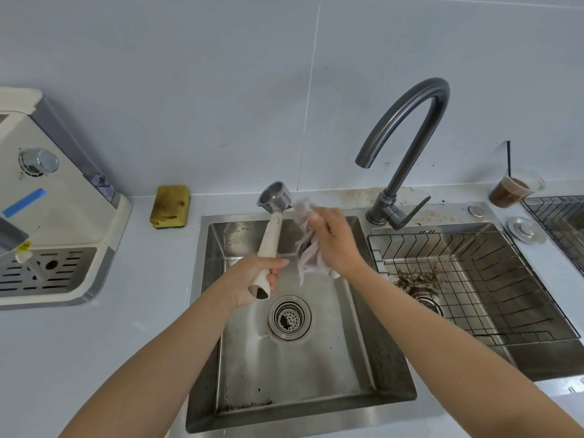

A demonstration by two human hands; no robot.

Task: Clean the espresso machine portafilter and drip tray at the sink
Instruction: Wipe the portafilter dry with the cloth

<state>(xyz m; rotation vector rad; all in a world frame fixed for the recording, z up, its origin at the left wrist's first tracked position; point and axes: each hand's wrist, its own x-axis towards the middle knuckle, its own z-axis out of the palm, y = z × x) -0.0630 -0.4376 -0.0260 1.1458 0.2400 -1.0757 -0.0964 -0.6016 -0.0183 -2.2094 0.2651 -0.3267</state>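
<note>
My left hand (252, 279) grips the cream handle of the portafilter (272, 222), held over the left sink basin (284, 358) with its metal basket end tilted up and away. Just right of that metal head, my right hand (331, 238) clutches a crumpled pale cloth (308, 248), and the cloth's upper edge touches the head. The cream espresso machine (63, 197) stands on the counter at the left, with its slotted drip tray (47, 273) seated in its base.
A dark gooseneck faucet (407, 153) rises behind the sinks. The right basin holds a wire rack (474, 279) with coffee grounds. A yellow sponge (170, 205) lies behind the left basin. A plastic cup of brown liquid (512, 189) stands far right.
</note>
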